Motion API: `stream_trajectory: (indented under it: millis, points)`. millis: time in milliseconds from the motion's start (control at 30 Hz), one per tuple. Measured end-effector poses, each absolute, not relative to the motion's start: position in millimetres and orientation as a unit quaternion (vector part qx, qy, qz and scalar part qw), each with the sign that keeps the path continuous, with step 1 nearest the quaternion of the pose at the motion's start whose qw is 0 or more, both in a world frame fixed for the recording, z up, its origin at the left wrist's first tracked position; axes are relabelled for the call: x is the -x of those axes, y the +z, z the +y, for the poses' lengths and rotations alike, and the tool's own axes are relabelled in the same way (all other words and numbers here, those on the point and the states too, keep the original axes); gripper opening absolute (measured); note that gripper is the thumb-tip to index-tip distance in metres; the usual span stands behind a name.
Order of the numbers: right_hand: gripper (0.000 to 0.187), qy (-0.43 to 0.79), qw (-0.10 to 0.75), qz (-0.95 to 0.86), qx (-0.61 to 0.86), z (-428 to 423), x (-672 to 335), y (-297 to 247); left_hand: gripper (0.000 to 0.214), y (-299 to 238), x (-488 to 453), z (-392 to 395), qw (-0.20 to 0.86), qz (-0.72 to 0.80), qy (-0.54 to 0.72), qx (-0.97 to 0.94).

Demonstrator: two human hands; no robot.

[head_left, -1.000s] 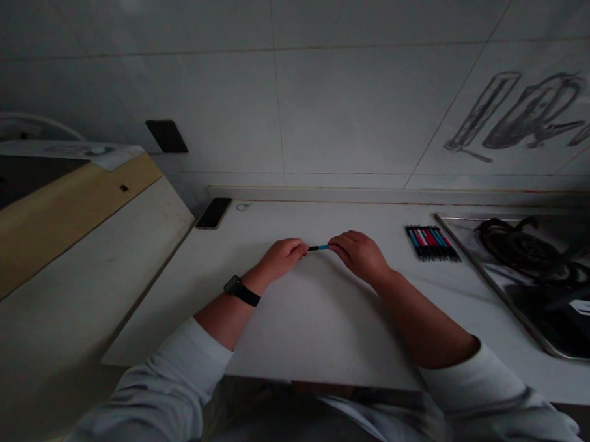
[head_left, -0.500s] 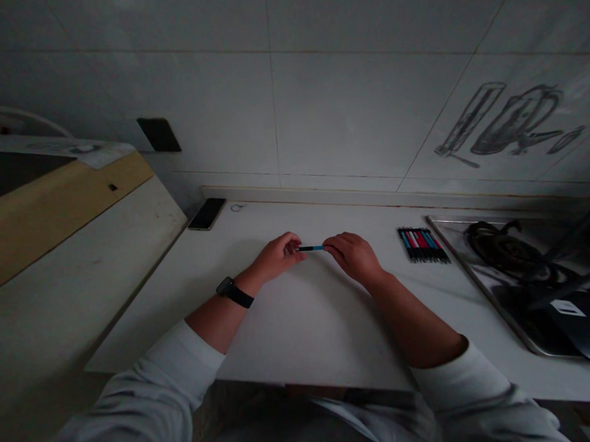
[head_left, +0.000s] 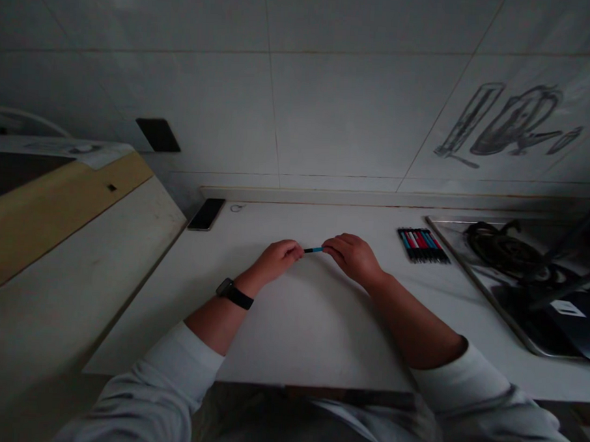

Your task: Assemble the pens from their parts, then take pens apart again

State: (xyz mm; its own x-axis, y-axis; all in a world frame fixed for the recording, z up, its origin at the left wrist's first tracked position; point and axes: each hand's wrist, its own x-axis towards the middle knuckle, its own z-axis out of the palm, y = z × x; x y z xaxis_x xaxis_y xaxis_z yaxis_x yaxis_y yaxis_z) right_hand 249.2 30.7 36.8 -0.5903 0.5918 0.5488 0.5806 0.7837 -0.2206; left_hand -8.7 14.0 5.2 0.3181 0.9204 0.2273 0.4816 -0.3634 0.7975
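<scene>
Bridging left hand and right hand, pen

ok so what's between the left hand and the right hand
In the head view, a pen spans the gap, its black part showing next to the left hand and its blue part next to the right hand.

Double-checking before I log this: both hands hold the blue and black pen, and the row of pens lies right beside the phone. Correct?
Not quite: the head view shows the row of pens beside the stove, not the phone. The rest stands: the left hand and right hand both hold the blue and black pen.
</scene>
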Motion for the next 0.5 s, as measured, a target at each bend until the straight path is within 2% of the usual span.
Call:
stream_trajectory:
  millis: [100, 267, 500]
  points:
    - [0.032, 0.012, 0.313, -0.889, 0.334, 30.1, -249.1, 36.9, 0.026, 7.3, 7.5, 12.4, 0.304, 0.471, 0.375, -0.738]
    - [0.032, 0.019, 0.309, -0.891, 0.333, 29.8, -248.3, 36.7, 0.048, 7.6, 7.6, 11.3, 0.359, 0.476, 0.335, -0.729]
    - [0.025, 0.089, 0.3, -0.879, 0.359, 31.7, -248.8, 33.2, 0.025, 11.6, 10.5, 13.7, 0.254, 0.473, 0.347, -0.769]
